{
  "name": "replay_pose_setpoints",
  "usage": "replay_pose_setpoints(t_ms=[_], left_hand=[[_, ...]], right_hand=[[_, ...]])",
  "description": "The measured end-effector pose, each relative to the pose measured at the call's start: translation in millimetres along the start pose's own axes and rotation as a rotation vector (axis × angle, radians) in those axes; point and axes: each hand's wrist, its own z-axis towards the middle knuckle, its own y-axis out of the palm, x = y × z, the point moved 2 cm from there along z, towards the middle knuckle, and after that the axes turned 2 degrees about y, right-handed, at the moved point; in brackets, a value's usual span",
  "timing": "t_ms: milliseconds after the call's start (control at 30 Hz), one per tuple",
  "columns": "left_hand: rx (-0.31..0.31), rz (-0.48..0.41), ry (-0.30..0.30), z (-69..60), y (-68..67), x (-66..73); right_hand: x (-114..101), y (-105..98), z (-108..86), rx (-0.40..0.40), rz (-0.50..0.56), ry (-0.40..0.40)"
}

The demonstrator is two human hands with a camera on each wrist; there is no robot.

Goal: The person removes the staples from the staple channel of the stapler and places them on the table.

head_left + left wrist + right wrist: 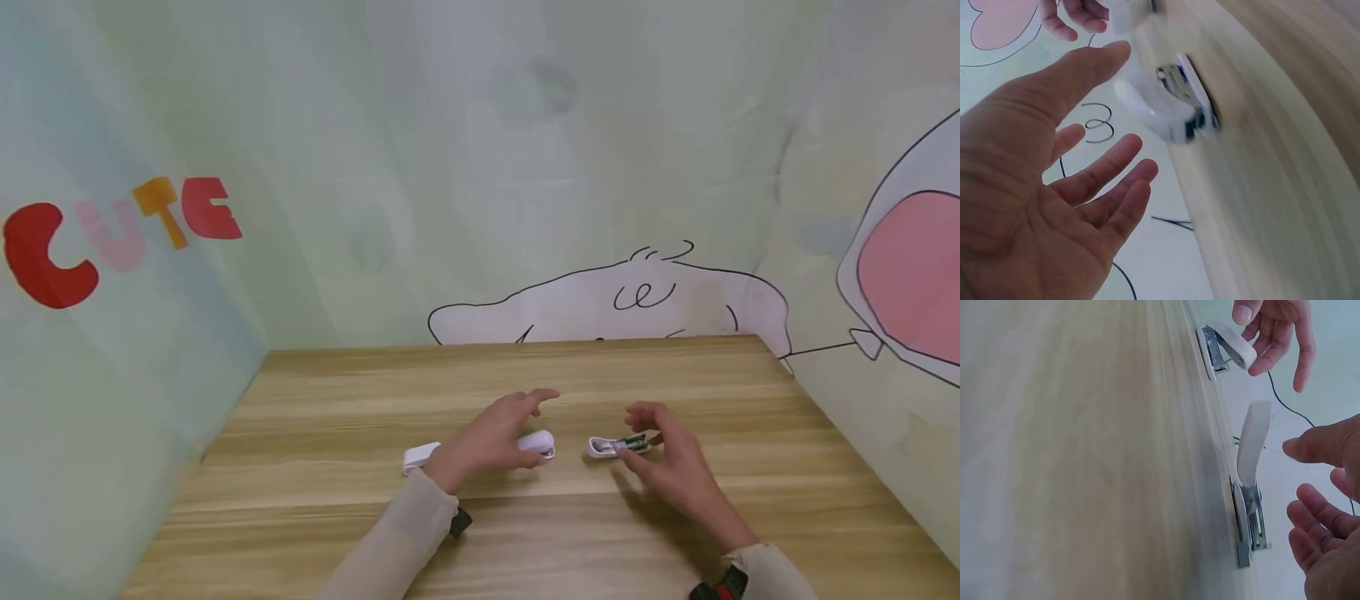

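On the wooden table lie white staplers. My left hand [487, 433] is over one, the left stapler [536, 442], with fingers spread and its thumb beside the rounded end. In the left wrist view this stapler [1150, 109] has its white top lifted from the metal part, and the hand [1079, 181] looks apart from it. My right hand [671, 454] is beside the right stapler [604, 447], whose metal inside shows. In the right wrist view, that stapler's white top [1254, 440] stands raised, and the thumb and loosely bent fingers [1319, 519] are apart from it.
A white block-like end [420, 457] shows left of my left wrist; whether it belongs to the left stapler I cannot tell. The wooden table [360, 392] meets a printed backdrop [360, 167] at its far edge. A dark band [461, 522] is on the left wrist.
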Motion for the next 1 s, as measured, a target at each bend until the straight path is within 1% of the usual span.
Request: replay_pose_setpoints(t_ms=[100, 233, 367, 500, 633, 700, 767, 867, 1000], left_hand=[[0.004, -0.001, -0.002, -5.5, -2.2, -3.6], [0.018, -0.008, 0.011, -7.3, -2.4, -4.4], [0.030, -0.032, 0.012, -6.5, 0.9, -2.6], [0.066, -0.076, 0.024, -4.6, 7.1, -3.7], [0.097, -0.133, 0.016, -2.0, 14.4, -6.4], [0.110, -0.151, 0.007, -1.3, 17.1, -7.0], [0.127, -0.163, 0.010, -1.1, 19.7, -7.4], [0.145, -0.168, 0.012, -1.6, 21.8, -6.8], [0.154, -0.179, 0.008, -2.4, 22.7, -6.8]], right_hand=[[-2, 2, 3.2, -0.047, -0.021, 0.022], [-4, 6, 8.6, -0.108, -0.013, 0.035], [-4, 14, 13.5, -0.140, 0.054, 0.005], [-7, 25, 19.6, -0.160, 0.114, -0.030], [-12, 38, 24.3, -0.215, 0.163, 0.022], [-14, 43, 25.3, -0.248, 0.195, 0.057], [-17, 48, 25.7, -0.266, 0.209, 0.076], [-20, 53, 26.5, -0.278, 0.207, 0.086], [-25, 60, 28.4, -0.289, 0.174, 0.122]])
